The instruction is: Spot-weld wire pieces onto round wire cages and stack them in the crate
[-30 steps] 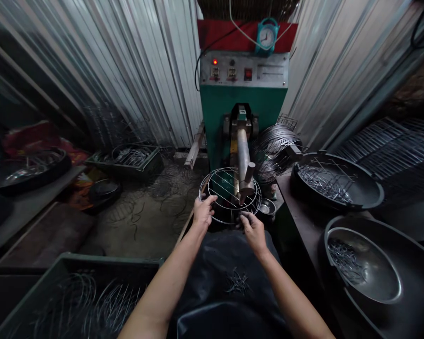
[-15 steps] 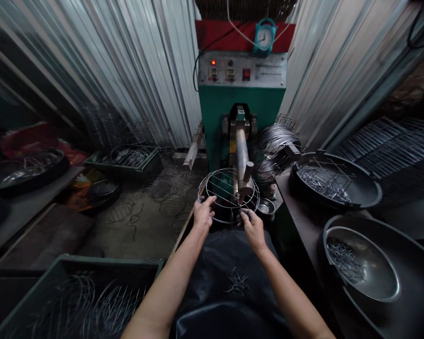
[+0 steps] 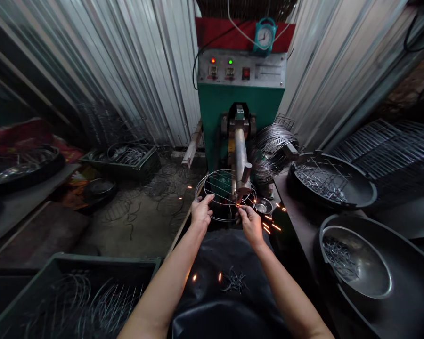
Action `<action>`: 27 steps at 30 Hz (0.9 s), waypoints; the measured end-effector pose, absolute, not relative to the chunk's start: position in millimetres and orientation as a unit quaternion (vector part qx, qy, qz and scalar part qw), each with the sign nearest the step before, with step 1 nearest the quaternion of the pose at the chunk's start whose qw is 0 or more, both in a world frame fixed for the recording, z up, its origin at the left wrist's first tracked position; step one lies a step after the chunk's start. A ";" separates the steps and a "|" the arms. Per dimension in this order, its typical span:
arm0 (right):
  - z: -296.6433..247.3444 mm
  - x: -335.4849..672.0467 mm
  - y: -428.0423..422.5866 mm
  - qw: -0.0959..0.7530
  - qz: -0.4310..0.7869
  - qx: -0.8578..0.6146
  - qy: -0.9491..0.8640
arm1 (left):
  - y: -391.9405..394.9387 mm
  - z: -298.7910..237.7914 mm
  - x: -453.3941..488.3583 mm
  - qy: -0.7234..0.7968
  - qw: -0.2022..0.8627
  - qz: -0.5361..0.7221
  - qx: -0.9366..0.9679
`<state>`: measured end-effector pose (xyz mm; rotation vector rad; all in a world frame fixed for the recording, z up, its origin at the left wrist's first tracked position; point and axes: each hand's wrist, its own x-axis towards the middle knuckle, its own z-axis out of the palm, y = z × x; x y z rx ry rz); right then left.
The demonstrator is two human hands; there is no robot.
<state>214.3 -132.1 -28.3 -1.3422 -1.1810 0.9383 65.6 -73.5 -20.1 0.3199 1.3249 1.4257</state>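
Note:
My left hand [image 3: 202,215] is closed on the left side of a round wire rack [image 3: 223,204], thumb lying over its rim. Under the tip of the spot welder's upper arm [image 3: 240,153], my right hand [image 3: 250,223] pinches at the near right edge of the rack. A small piece of wire seems to be between those fingertips, though they mostly hide it. Orange sparks [image 3: 266,225] fly out from the welding tip. Several short bent wire pieces [image 3: 234,281] lie on the black apron [image 3: 212,254] over my lap.
The green welder [image 3: 212,113] stands ahead, a wire coil [image 3: 273,150] beside its arm. To the right are a black pan [image 3: 360,188] of wire parts and a metal bowl [image 3: 374,278] with short pieces. A green crate [image 3: 106,263] of wire parts sits at lower left.
Sparks now spray from the welding tip, and a green light has come on at the welder's panel. Both hands keep nearly the same hold on the rack.

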 end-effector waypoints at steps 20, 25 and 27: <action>-75.6 282.3 -221.7 0.182 0.285 -0.600 -0.725 | -117.8 -64.4 19.1 0.539 0.626 0.555 0.096; -97.4 274.0 -243.2 -0.035 0.272 -0.516 -0.811 | -175.6 -129.0 17.2 0.588 0.506 0.585 0.237; -100.6 262.9 -244.0 -0.087 0.238 -0.481 -0.839 | -190.0 -145.2 19.1 0.583 0.467 0.592 0.304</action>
